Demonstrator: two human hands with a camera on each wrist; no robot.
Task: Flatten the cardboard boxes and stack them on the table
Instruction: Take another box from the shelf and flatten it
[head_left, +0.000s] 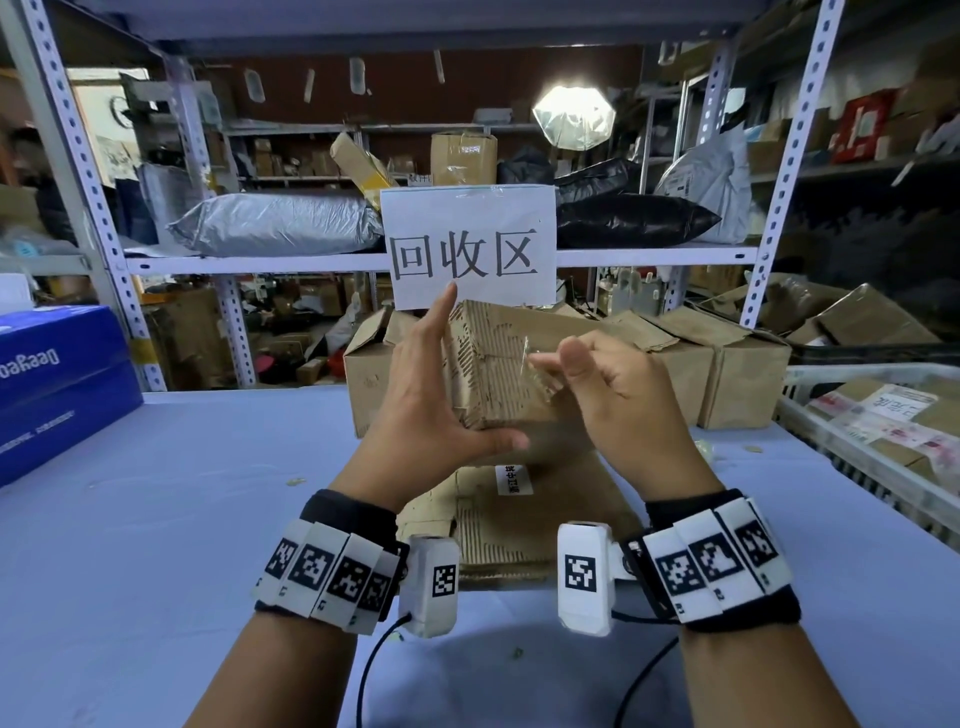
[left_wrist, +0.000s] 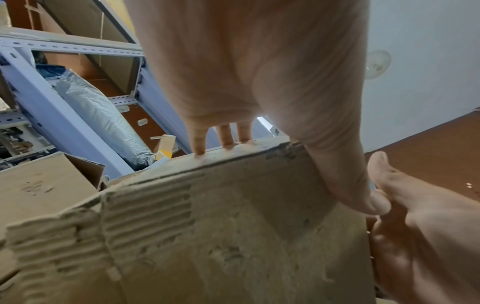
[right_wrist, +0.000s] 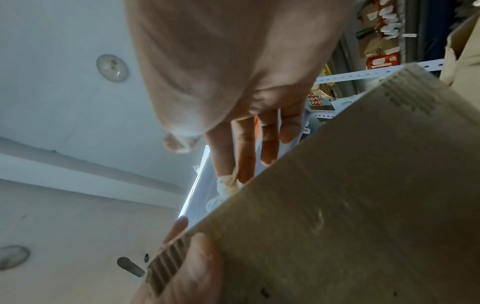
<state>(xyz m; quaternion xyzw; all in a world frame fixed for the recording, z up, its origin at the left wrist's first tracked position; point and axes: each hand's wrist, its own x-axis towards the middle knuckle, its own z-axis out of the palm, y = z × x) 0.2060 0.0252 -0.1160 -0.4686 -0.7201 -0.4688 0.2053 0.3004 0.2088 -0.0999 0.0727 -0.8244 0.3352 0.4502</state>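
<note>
**One box held up, one flattened sheet below**

While a small torn cardboard box (head_left: 498, 364) is held in the air above the table (head_left: 182, 519), it is gripped by the left hand (head_left: 431, 395), whose straight fingers are laid along its left side and whose thumb is hooked under its bottom edge. A strip of clear tape (head_left: 524, 358) on the box is pinched by the right hand (head_left: 618, 400) between thumb and curled fingers. One flattened cardboard piece (head_left: 514, 519) is seen lying on the blue table beneath the wrists. At least three more boxes (head_left: 727, 374) are ranged behind, by the shelving (head_left: 311, 262), under one paper sign (head_left: 470, 247). One blue carton (head_left: 57, 384) is set at the left, one white crate (head_left: 857, 431) at the right.

Only in the left wrist view are three fingertips (left_wrist: 200, 148) shown pressed on the box's upper edge, with its peeled, ribbed face (left_wrist: 207, 226) close up. In the right wrist view, the pinch (right_wrist: 228, 181) is shown at the box's edge (right_wrist: 337, 195), which the head view leaves blurred.
</note>
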